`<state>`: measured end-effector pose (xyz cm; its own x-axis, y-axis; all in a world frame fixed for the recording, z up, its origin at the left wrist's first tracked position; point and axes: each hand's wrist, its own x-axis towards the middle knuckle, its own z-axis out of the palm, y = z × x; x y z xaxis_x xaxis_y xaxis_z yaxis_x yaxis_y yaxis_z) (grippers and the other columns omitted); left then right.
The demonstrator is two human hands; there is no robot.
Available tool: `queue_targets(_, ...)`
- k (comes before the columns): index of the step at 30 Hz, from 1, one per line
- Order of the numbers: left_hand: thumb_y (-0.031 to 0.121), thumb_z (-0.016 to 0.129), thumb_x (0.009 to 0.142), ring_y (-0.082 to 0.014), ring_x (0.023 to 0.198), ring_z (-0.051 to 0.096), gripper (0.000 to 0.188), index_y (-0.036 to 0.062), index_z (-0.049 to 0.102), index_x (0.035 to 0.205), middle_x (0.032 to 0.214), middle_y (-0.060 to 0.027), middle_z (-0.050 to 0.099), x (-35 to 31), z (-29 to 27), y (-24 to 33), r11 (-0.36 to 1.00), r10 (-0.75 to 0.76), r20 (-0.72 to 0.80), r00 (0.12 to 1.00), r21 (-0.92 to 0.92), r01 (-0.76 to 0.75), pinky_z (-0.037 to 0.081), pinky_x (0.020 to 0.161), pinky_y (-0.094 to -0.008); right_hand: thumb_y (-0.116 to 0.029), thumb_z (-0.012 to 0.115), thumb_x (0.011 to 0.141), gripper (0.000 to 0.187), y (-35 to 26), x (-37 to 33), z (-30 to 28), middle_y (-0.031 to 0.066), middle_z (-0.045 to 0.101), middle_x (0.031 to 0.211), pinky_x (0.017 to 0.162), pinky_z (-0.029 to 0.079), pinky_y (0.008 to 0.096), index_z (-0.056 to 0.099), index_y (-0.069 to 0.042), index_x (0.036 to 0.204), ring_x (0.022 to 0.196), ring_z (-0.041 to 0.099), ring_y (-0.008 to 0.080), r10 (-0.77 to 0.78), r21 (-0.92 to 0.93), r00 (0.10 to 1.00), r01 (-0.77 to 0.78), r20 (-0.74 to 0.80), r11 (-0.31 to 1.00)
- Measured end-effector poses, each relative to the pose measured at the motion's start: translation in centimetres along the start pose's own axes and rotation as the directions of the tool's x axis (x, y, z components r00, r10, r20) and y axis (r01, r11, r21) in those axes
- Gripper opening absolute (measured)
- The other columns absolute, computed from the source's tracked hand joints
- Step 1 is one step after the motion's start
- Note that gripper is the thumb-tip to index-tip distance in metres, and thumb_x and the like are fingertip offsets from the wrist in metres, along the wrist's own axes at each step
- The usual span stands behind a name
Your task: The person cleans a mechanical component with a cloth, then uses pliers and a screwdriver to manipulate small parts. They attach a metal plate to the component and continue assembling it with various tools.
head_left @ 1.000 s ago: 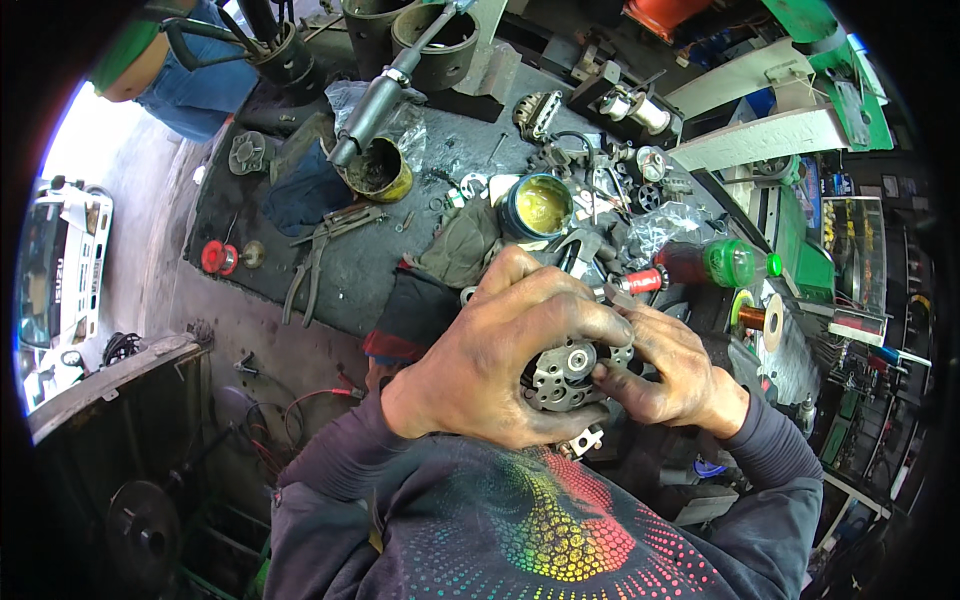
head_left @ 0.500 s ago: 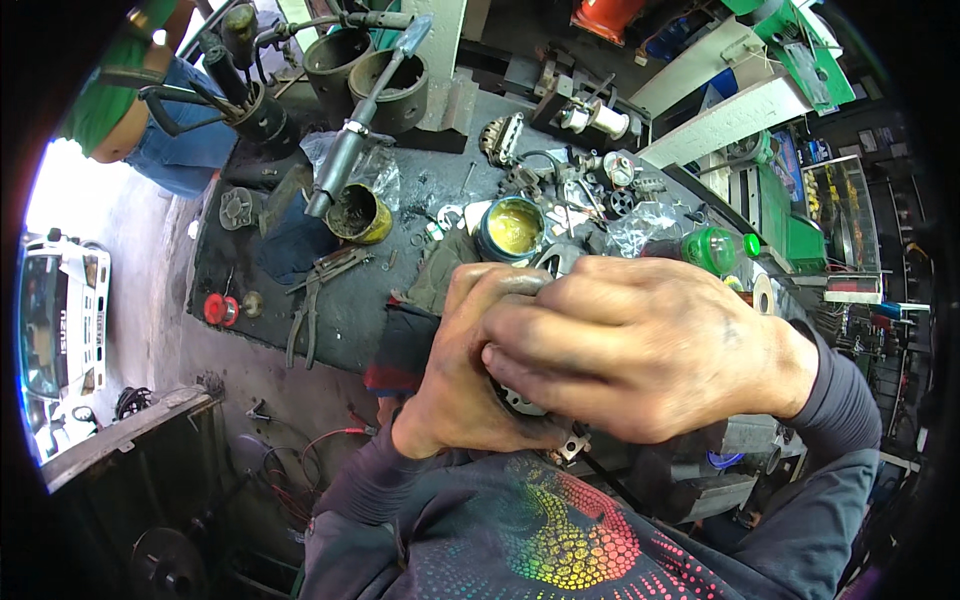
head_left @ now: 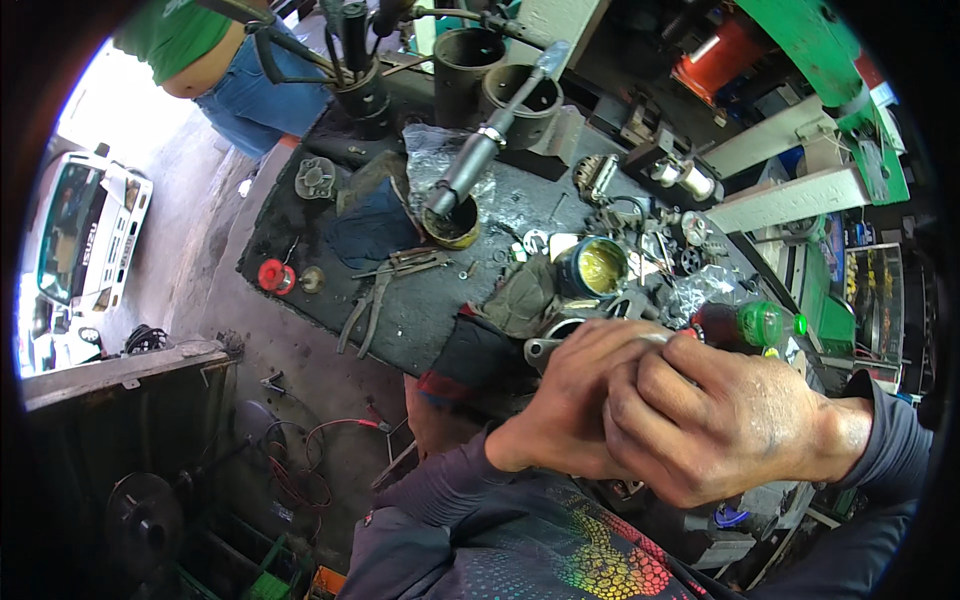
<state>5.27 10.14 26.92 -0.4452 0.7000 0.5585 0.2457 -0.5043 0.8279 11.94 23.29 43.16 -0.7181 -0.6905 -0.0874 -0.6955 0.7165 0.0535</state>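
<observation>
My hands are together in front of my chest, over the near edge of the workbench. The left hand is closed around a metal part, which it mostly hides. A grey metal lug with a hole sticks out by the left knuckles and seems to belong to that part. My right hand lies over it with curled fingers pressed against the left hand; what they grip is hidden. Just beyond the hands are a tin of yellow grease and a grey-green rag.
Pliers, a red spool and a grease gun resting on a yellow can are on the bench's left. Loose metal parts and a green bottle are on the right. A person in jeans stands at far left.
The view has swung left, so the bench and hands appear further right. My hands stay together, and the right hand has rolled over the part. The lug now shows beside my left hand.
</observation>
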Motion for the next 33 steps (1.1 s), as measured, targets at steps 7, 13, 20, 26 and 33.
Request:
queue_targets(7, 0.037, 0.091, 0.058, -0.0390, 0.110, 0.068, 0.087, -0.0074, 0.062, 0.127, 0.129, -0.0211, 0.068, -0.6, 0.3, -0.8, 1.000, 0.009, -0.020, 1.000, -0.029, -0.009, 0.052, 0.095, -0.0472, -0.023, 0.066, 0.062, 0.033, 1.3, 1.2, -0.3, 0.0114, 0.065, 0.086, 0.061, 0.050, 0.0304, 0.069, 0.002, 0.083, 0.072, 0.060, 0.0197, -0.136, -0.004, 0.990, 0.136, 0.024, 0.991)
queue_targets(13, 0.033, 0.090, 0.059, -0.0395, 0.112, 0.068, 0.083, -0.0060, 0.064, 0.127, 0.131, -0.0213, 0.067, -1.0, 0.3, -0.9, 0.998, -0.009, -0.027, 1.000, -0.058, 0.008, 0.052, 0.098, -0.0462, -0.025, 0.065, 0.063, 0.032, 1.9, 1.5, -0.2, 0.0127, 0.067, 0.089, 0.061, 0.052, 0.0303, 0.069, 0.002, 0.080, 0.075, 0.062, 0.0195, -0.208, -0.008, 0.978, 0.207, -0.014, 0.978)
queue_targets(20, 0.030, 0.091, 0.061, -0.0407, 0.111, 0.069, 0.076, -0.0040, 0.066, 0.124, 0.124, -0.0203, 0.069, -0.1, 0.0, -0.5, 0.991, -0.026, 0.020, 0.999, -0.132, 0.029, 0.054, 0.097, -0.0470, -0.021, 0.065, 0.067, 0.028, 1.3, 0.4, -0.4, 0.0074, 0.056, 0.082, 0.060, 0.049, 0.0296, 0.065, 0.003, 0.081, 0.072, 0.056, 0.0178, -0.138, 0.046, 0.989, 0.135, 0.053, 0.990)
queue_targets(26, 0.034, 0.091, 0.065, -0.0398, 0.110, 0.071, 0.074, -0.0026, 0.067, 0.124, 0.122, -0.0199, 0.070, -0.6, 0.1, -0.5, 0.999, 0.006, 0.002, 1.000, -0.053, -0.006, 0.054, 0.094, -0.0467, -0.022, 0.068, 0.069, 0.027, 1.0, 0.2, 0.8, 0.0089, 0.063, 0.090, 0.062, 0.052, 0.0299, 0.069, 0.002, 0.082, 0.079, 0.060, 0.0184, -0.143, -0.069, 0.988, 0.139, -0.056, 0.988)
queue_targets(33, 0.037, 0.092, 0.068, -0.0352, 0.114, 0.066, 0.076, -0.0016, 0.061, 0.126, 0.127, -0.0185, 0.065, -2.8, 0.5, -1.9, 0.992, -0.123, 0.008, 0.992, -0.008, 0.123, 0.052, 0.099, -0.0460, -0.017, 0.070, 0.090, 0.020, -0.3, -1.1, 2.2, 0.0023, 0.052, 0.078, 0.059, 0.045, 0.0313, 0.066, 0.002, 0.087, 0.070, 0.053, 0.0156, 0.012, 0.078, 0.987, 0.001, -0.162, 0.997)
